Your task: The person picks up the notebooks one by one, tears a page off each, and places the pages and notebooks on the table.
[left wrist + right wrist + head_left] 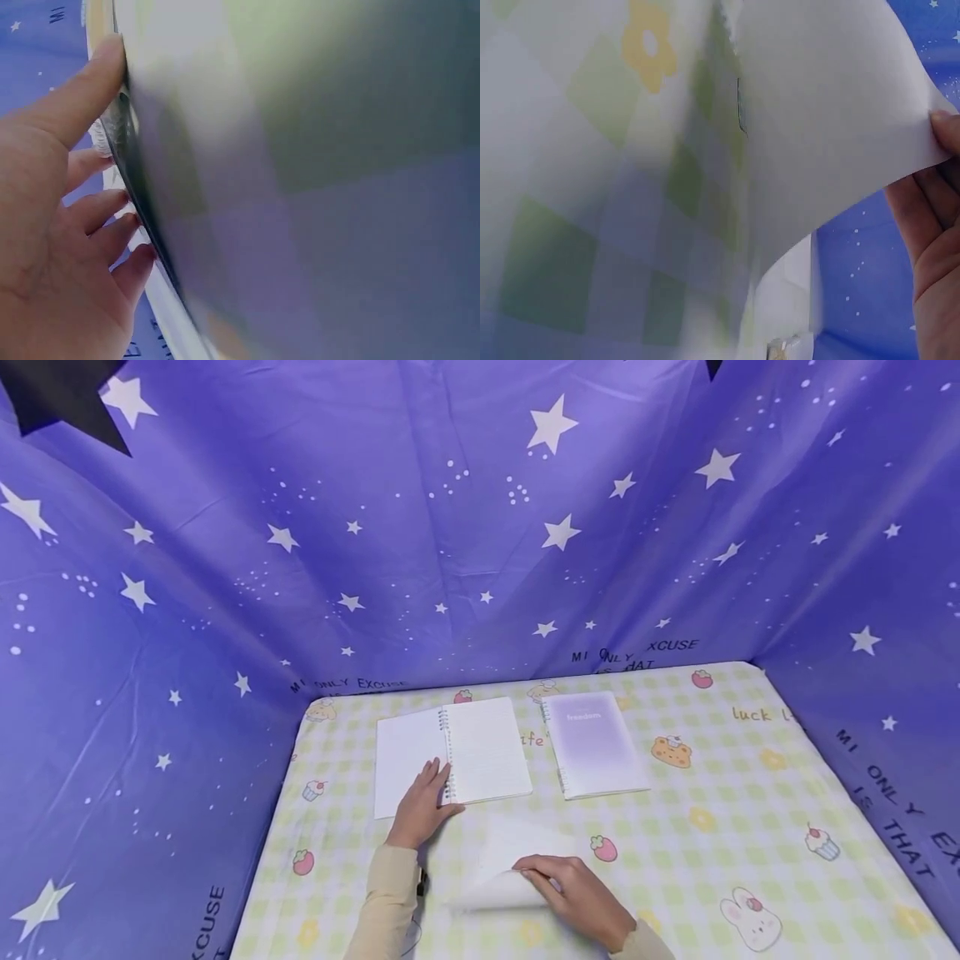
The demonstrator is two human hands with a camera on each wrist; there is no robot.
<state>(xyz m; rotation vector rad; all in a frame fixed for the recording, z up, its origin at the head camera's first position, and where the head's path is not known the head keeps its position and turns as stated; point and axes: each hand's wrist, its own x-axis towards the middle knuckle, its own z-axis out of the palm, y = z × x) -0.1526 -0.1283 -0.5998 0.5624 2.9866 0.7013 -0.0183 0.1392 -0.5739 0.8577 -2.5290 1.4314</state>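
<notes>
Right hand (576, 893) pinches paper (504, 892); its outline looks blurred.

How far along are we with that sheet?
Done, it seems: the open notebook lies flat, with the sheet apart from it. In hand: the right hand pinches the curved sheet; the left hand rests on the open notebook. Remaining, probably: placing the sheet, not yet released; the purple notebook lies closed.

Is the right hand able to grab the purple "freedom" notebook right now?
Probably not without letting go first: the right hand pinches a white paper sheet. Otherwise, the way looks free; nothing covers the purple "freedom" notebook nearby.
</notes>
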